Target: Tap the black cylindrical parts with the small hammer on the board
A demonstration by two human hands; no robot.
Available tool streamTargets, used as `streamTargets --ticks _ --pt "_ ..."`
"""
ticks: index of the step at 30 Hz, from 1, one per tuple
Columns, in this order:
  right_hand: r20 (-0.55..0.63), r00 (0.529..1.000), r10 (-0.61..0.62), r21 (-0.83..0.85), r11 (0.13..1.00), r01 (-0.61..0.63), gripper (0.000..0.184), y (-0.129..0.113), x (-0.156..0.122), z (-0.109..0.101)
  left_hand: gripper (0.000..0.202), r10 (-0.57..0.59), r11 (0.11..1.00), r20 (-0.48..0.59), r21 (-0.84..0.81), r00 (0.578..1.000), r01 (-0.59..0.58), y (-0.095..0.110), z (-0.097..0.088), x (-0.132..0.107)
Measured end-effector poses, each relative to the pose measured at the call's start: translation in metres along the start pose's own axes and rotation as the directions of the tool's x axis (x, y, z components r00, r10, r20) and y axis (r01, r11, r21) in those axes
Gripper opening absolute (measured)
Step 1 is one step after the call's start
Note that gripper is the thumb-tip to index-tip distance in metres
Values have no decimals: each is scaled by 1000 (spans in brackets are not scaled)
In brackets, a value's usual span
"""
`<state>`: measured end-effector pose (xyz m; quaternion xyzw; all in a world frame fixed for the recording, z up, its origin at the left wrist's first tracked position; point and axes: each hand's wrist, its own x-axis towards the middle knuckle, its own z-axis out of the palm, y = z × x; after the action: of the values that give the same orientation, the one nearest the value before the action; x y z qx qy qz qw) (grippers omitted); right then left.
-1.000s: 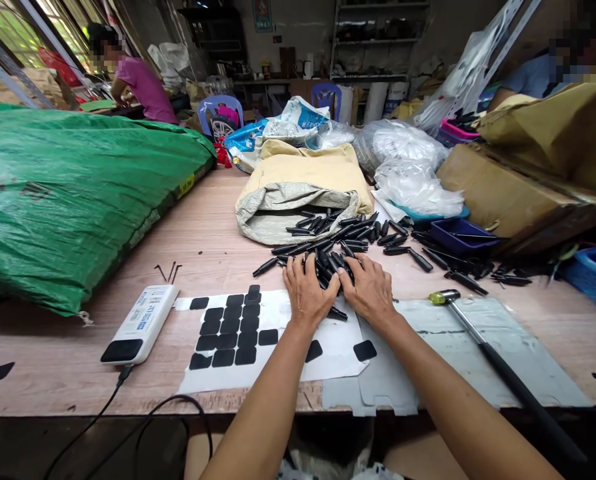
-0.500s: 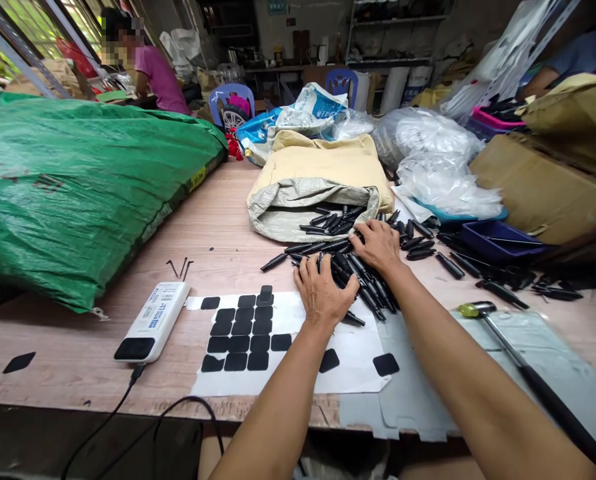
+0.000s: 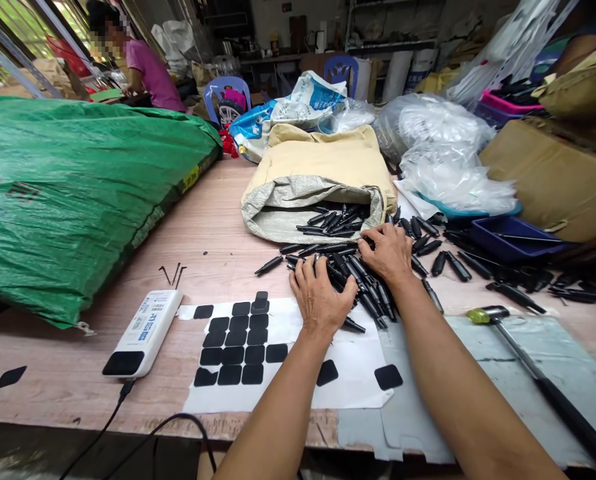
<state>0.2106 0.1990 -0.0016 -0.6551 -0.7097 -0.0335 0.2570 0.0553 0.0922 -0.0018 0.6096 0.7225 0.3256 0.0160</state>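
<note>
A heap of slim black tube-shaped pieces (image 3: 371, 293) lies before the mouth of a beige sack (image 3: 318, 157), and more of them show inside it. Across the near left part of the heap rests my left hand (image 3: 322, 293), fingers spread and bent over the pieces, thumb out to the right. My right hand (image 3: 389, 253) lies on the heap's right side by the sack's lower corner, its fingers apart. Both hands touch pieces, with none seen gripped; their fingertips are partly hidden. Under the left forearm is a white sheet (image 3: 351, 393) bearing rows of black rounded squares (image 3: 235, 338).
A green sack (image 3: 93, 193) fills the left side. A white power bank (image 3: 145, 327) with a cable sits near the front edge. At right are a hammer (image 3: 523, 353), a dark blue tray (image 3: 513, 237) and plastic bags (image 3: 453, 173). A person in pink (image 3: 153, 73) sits behind.
The view has shifted slightly. My right hand has edged right, with some loose black pieces beside it shifting. My left hand stays nearly in place on the heap.
</note>
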Motion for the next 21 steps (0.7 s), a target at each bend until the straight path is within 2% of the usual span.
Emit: streamTargets --ticks 7,10,15,21 --pt "-33 999 22 4 1000 -22 30 2 -3 -9 58 7 1000 -3 1 1000 -7 -1 1 1" --pt "-3 1000 18 -35 999 -18 28 6 -6 -13 58 4 1000 0 -2 1000 -4 -1 0 1" --pt "72 995 -72 -51 996 76 41 13 -6 -17 58 5 1000 -2 -10 1000 -5 -1 0 1" --pt "134 982 -135 -66 987 144 28 16 -3 -18 59 -2 1000 -7 -19 1000 2 -1 -1 1"
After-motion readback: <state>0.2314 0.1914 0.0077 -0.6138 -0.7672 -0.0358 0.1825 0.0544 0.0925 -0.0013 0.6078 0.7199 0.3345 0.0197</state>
